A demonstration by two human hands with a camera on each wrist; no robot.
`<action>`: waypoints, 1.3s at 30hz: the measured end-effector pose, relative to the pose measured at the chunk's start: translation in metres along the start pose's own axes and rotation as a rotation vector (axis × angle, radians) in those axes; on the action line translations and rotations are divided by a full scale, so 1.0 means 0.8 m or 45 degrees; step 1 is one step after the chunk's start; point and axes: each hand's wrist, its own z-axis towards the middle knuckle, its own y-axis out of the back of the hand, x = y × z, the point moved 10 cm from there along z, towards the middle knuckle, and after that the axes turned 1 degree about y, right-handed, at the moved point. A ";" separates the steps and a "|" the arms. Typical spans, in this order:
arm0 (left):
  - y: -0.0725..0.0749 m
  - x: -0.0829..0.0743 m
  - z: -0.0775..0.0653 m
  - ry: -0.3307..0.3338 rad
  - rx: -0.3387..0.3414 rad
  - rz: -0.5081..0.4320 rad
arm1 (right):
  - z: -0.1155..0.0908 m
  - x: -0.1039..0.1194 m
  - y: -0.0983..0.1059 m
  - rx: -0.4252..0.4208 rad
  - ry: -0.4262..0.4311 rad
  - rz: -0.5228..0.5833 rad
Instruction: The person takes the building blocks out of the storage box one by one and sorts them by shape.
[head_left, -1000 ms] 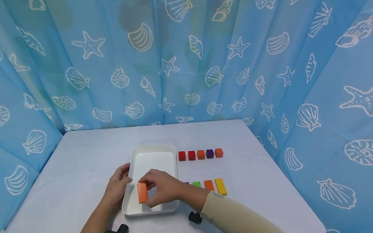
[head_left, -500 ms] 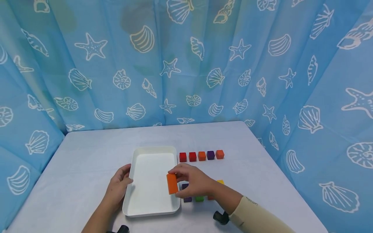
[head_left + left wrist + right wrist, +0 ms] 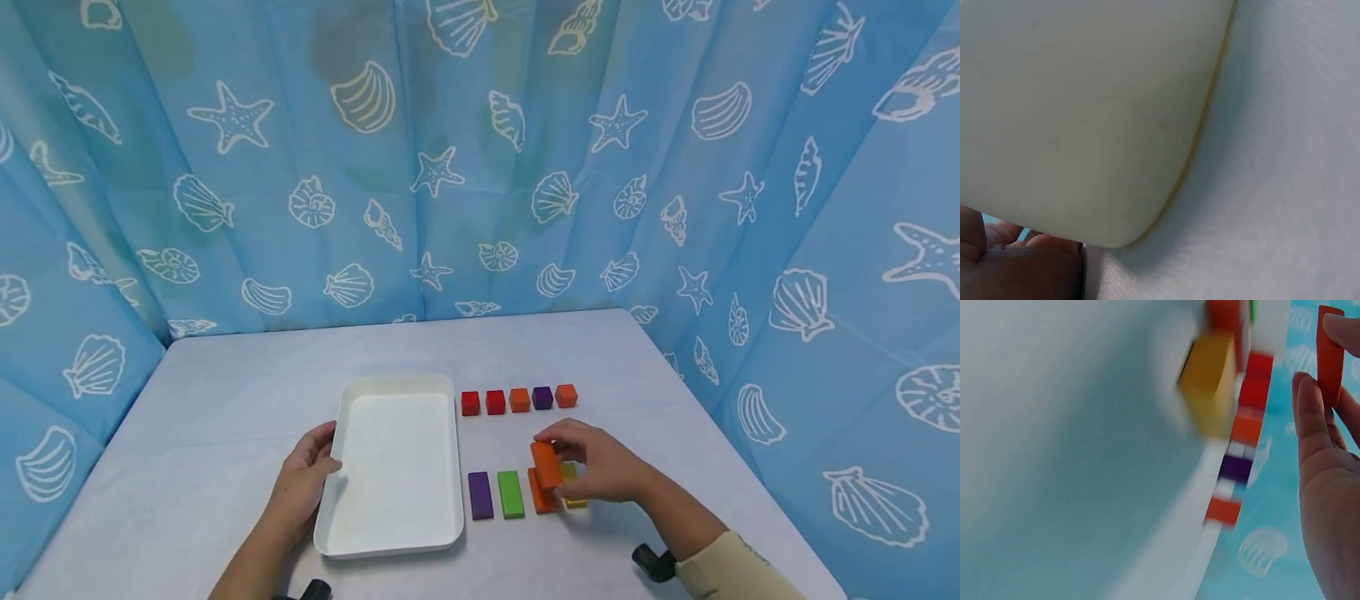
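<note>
My right hand [image 3: 607, 462] pinches an orange rectangular block [image 3: 546, 464] between thumb and fingertips, tilted upright. In the head view that block overlaps a second orange block [image 3: 540, 500] lying on the table. The right wrist view shows the held orange block [image 3: 1330, 362] with the thumb on one face and fingers behind. A yellow block [image 3: 576, 493], partly hidden by the right hand, lies beside it; a green block [image 3: 512, 494] and a purple block [image 3: 481, 495] continue the row leftward. My left hand [image 3: 302, 479] grips the left rim of a white tray [image 3: 397, 467], thumb over the edge.
Behind the blocks runs a row of small cubes: two red cubes, the nearer to the tray a red cube [image 3: 470, 403], then orange, a purple cube [image 3: 542, 397] and another orange cube [image 3: 566, 396]. A blue shell-patterned curtain [image 3: 480, 167] encloses the white table [image 3: 247, 383].
My right hand has carried the orange block rightward from over the tray to above the row of blocks, uncovering the purple and green ones. The left hand stays at the tray's rim.
</note>
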 end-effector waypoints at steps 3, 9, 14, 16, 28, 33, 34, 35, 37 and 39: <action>0.000 0.000 0.000 0.001 0.004 0.004 | -0.016 -0.024 0.020 -0.037 -0.056 -0.039; -0.001 -0.003 0.001 0.003 -0.005 0.027 | -0.043 -0.066 0.049 -0.104 -0.194 -0.115; 0.000 -0.003 0.002 0.011 -0.017 0.023 | -0.055 -0.091 0.045 -0.081 -0.335 -0.143; 0.000 -0.004 0.003 0.013 -0.020 0.019 | -0.056 -0.093 0.041 -0.070 -0.353 -0.161; 0.001 -0.003 0.003 -0.003 -0.003 -0.001 | -0.052 -0.089 0.036 -0.050 -0.338 -0.194; 0.001 -0.002 0.002 -0.003 -0.013 0.002 | -0.051 -0.088 0.033 -0.031 -0.321 -0.237; 0.001 -0.001 0.002 -0.002 -0.015 0.003 | -0.050 -0.088 0.033 -0.031 -0.329 -0.260; 0.001 -0.002 0.002 -0.001 -0.018 0.008 | -0.050 -0.089 0.033 -0.034 -0.338 -0.278; 0.001 -0.001 0.002 0.006 -0.023 0.018 | -0.050 -0.091 0.033 -0.041 -0.367 -0.309; 0.001 0.000 0.001 0.010 -0.027 0.023 | -0.050 -0.093 0.033 -0.047 -0.389 -0.330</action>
